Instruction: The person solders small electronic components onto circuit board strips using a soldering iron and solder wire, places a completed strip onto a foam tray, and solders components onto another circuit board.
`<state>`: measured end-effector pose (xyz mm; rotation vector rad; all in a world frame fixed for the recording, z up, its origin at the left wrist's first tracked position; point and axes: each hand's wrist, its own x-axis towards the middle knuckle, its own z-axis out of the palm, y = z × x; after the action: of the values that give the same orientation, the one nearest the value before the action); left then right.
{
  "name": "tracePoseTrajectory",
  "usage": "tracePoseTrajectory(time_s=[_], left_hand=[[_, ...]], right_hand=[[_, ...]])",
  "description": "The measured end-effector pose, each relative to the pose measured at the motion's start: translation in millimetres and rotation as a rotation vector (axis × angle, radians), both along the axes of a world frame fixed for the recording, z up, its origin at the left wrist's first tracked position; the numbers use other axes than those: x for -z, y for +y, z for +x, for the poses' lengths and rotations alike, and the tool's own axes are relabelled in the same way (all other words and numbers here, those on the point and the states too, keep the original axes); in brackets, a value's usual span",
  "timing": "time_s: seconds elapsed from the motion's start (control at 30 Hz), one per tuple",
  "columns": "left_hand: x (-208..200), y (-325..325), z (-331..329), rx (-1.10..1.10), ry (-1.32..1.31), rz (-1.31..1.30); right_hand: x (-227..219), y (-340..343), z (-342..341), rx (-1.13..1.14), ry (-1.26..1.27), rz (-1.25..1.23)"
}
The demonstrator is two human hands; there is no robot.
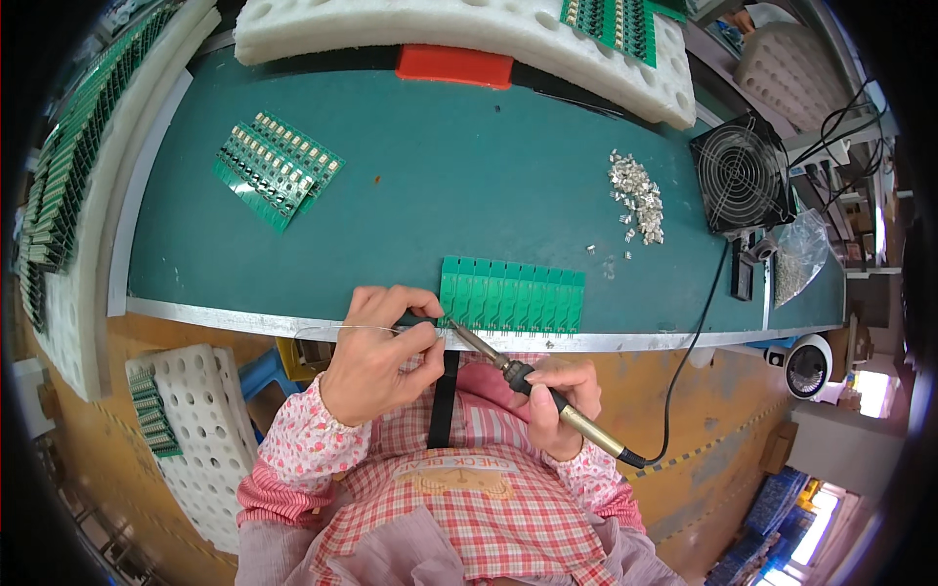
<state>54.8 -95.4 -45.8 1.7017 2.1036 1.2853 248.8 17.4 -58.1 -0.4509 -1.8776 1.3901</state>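
left grip (pixel 376 363) pinches wire (pixel 322 326), right grip (pixel 575 385) clasps a soldering iron (pixel 518 375) at a segmented green panel (pixel 513 293), and a clear bag (pixel 803 242) seemingly holds pale bits (pixel 787 278).

An electronics assembly workshop is indicated by a flat green-topped workbench (pixel 489 166), rectangular green circuit boards (pixel 513 293), a pencil-shaped black-and-gold soldering iron (pixel 590 430), a square black wire-grilled fan (pixel 740 174) and yellow-and-black stripes (pixel 703 446) marked on the orange-brown floor (pixel 718 393).

Two hands (pixel 384 366), one soldering iron (pixel 516 374), one green panel (pixel 513 293) near them, one worktop (pixel 469 186), one black fan (pixel 743 174)
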Motion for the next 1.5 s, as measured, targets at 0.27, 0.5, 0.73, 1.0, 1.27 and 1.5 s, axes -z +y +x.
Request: tracePoseTrajectory(time_s=[0.27, 0.5, 0.73, 1.0, 1.27, 1.5], left_hand=[[0, 3, 1, -0.015, 0.021, -0.015], [1, 3, -1, -0.012, 0.013, 0.004], [-6, -2, -3, -0.013, -0.044, -0.039], [-19, 7, -26, 0.066, -0.109, -0.120], [-15, 30, -25, 0.051, -0.333, 0.038], [-1, 37, -25, -0.014, -0.588, 0.077]], right_hand=[[5, -3, 2, 0.009, -0.002, 0.007], [2, -2, -1, 0.078, 0.065, 0.086], [-5, 34, 6, 0.157, -0.173, 0.612], [-16, 59, -7, 0.181, -0.345, 0.603], [-23, 72, -18, 0.226, -0.297, 0.475], [-20, 72, -23, 0.269, -0.274, 0.316]])
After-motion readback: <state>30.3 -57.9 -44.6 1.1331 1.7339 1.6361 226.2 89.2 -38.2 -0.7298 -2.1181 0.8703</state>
